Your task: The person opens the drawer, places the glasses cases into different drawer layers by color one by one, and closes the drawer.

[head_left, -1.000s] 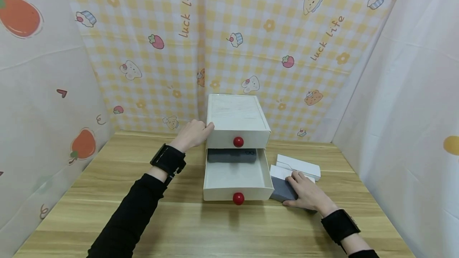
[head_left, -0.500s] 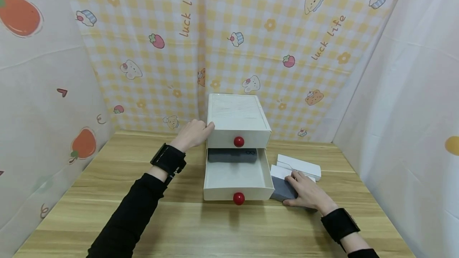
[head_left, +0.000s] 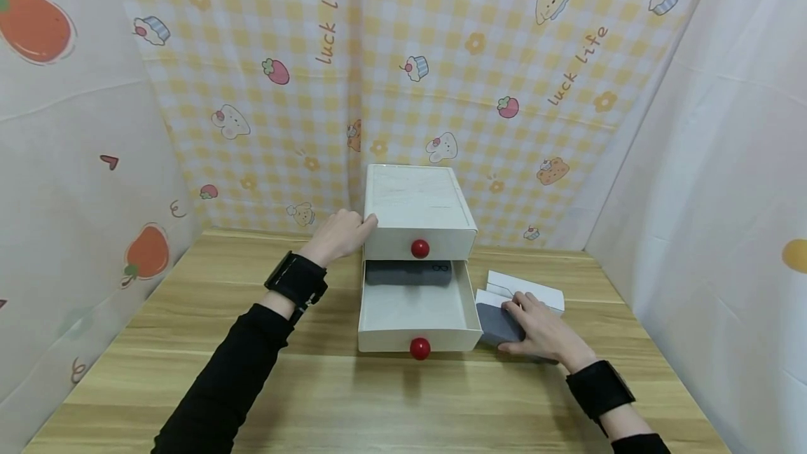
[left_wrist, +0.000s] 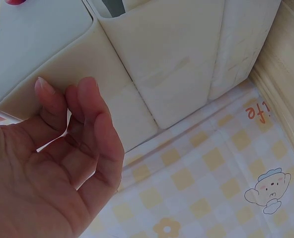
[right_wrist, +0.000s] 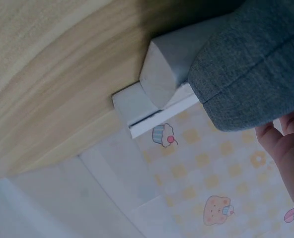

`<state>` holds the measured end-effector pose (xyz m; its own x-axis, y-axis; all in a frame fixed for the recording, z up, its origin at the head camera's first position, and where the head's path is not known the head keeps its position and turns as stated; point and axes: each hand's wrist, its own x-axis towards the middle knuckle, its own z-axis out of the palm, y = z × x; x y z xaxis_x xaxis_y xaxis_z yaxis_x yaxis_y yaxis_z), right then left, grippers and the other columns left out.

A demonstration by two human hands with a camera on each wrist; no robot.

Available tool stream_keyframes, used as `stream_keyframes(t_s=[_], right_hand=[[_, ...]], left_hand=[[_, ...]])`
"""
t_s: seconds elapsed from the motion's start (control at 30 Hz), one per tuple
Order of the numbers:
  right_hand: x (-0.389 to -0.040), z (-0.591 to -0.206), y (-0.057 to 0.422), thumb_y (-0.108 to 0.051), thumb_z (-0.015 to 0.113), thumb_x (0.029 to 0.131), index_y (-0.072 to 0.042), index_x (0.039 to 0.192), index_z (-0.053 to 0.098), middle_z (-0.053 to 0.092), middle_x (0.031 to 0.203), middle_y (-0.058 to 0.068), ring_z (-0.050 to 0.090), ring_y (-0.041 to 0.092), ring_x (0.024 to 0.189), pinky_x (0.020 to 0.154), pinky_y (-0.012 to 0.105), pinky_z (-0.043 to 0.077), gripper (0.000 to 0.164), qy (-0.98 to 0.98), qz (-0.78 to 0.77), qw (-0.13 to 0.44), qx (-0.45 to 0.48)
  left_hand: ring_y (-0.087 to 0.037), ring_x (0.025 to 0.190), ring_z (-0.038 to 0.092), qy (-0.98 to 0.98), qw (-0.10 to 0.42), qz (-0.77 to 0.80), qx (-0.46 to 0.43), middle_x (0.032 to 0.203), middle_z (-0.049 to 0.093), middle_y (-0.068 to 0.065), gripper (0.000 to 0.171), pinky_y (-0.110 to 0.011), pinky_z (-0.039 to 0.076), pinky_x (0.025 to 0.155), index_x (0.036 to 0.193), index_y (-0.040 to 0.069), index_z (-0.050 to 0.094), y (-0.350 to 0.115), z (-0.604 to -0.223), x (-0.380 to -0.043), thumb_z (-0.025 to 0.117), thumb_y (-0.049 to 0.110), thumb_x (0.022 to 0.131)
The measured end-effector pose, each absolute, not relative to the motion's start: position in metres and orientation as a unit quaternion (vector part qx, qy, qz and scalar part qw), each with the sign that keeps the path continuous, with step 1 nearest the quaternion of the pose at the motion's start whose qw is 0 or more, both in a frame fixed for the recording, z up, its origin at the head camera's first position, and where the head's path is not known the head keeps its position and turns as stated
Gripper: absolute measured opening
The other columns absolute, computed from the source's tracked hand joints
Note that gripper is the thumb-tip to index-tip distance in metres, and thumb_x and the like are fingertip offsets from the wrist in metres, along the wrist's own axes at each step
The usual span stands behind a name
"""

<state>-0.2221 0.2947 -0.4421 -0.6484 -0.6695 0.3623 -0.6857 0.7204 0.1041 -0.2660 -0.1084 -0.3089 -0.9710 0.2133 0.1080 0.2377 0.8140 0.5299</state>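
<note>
A white two-drawer box [head_left: 416, 195] stands at the back of the table, its lower drawer [head_left: 384, 340] pulled out. Inside that drawer lies a dark grey glasses case [head_left: 403, 273] with a small glasses mark. My left hand [head_left: 340, 235] rests against the box's left side; its bent fingers and thumb [left_wrist: 46, 89] meet the wall near the front corner. Right of the drawer, my right hand [head_left: 545, 331] grips a grey fabric-covered glasses case [head_left: 498, 324]. In the right wrist view this case [right_wrist: 256, 69] is tilted and hides part of the fingers.
Behind the gripped case lie white long boxes [head_left: 529, 289], one with angled faces [right_wrist: 159, 79]. Red round knobs [head_left: 419, 349] stick out from the drawer fronts. A checked cloth [head_left: 284, 125] hangs behind the wooden table [head_left: 328, 398], with white cloth at both sides.
My right hand and the grey glasses case in it have shifted slightly up and away from me. The left hand and the drawer stay as they were.
</note>
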Motion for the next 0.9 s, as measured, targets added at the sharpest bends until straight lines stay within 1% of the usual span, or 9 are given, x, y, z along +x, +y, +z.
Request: stream_keyframes(t_s=[0.17,0.47,0.73,0.8,0.9], right_hand=[[-0.222,-0.434,0.294,-0.051,0.080,0.062,-0.008,0.107,0.060,0.049,0.091,0.000,0.043,0.010,0.077,0.064,0.024,0.037,0.065,-0.909,0.017,0.195,0.368],[-0.224,-0.416,0.298,-0.047,0.083,0.057,-0.007,0.105,0.060,0.050,0.089,0.000,0.046,0.011,0.076,0.064,0.028,0.042,0.067,-0.899,0.034,0.233,0.370],[-0.221,-0.393,0.300,-0.039,0.086,0.057,-0.002,0.107,0.058,0.051,0.089,0.004,0.045,0.012,0.076,0.063,0.028,0.043,0.068,-0.883,0.030,0.265,0.387],[-0.220,-0.386,0.300,-0.040,0.086,0.058,-0.002,0.107,0.058,0.051,0.090,0.005,0.045,0.012,0.076,0.063,0.029,0.043,0.068,-0.879,0.030,0.271,0.392],[-0.218,-0.376,0.299,-0.045,0.083,0.063,-0.002,0.107,0.058,0.052,0.091,0.005,0.046,0.013,0.078,0.064,0.029,0.043,0.067,-0.874,0.032,0.277,0.399]], left_hand=[[-0.011,0.046,0.024,-0.953,0.020,-0.280,-0.116,0.050,0.028,0.004,0.052,-0.025,0.025,0.047,0.051,0.015,0.032,-0.108,-0.309,-0.266,0.027,0.040,0.096],[-0.011,0.046,0.024,-0.952,0.021,-0.281,-0.117,0.050,0.028,0.004,0.052,-0.025,0.025,0.047,0.051,0.015,0.032,-0.108,-0.309,-0.265,0.027,0.041,0.095],[-0.011,0.046,0.024,-0.954,0.023,-0.278,-0.114,0.051,0.029,0.004,0.052,-0.026,0.025,0.047,0.051,0.015,0.032,-0.108,-0.309,-0.265,0.027,0.041,0.095],[-0.011,0.046,0.024,-0.954,0.024,-0.276,-0.114,0.051,0.029,0.004,0.052,-0.026,0.025,0.047,0.051,0.015,0.032,-0.108,-0.309,-0.265,0.027,0.041,0.095],[-0.011,0.046,0.024,-0.955,0.023,-0.274,-0.114,0.051,0.029,0.004,0.052,-0.026,0.025,0.047,0.051,0.015,0.032,-0.108,-0.309,-0.265,0.027,0.041,0.095]])
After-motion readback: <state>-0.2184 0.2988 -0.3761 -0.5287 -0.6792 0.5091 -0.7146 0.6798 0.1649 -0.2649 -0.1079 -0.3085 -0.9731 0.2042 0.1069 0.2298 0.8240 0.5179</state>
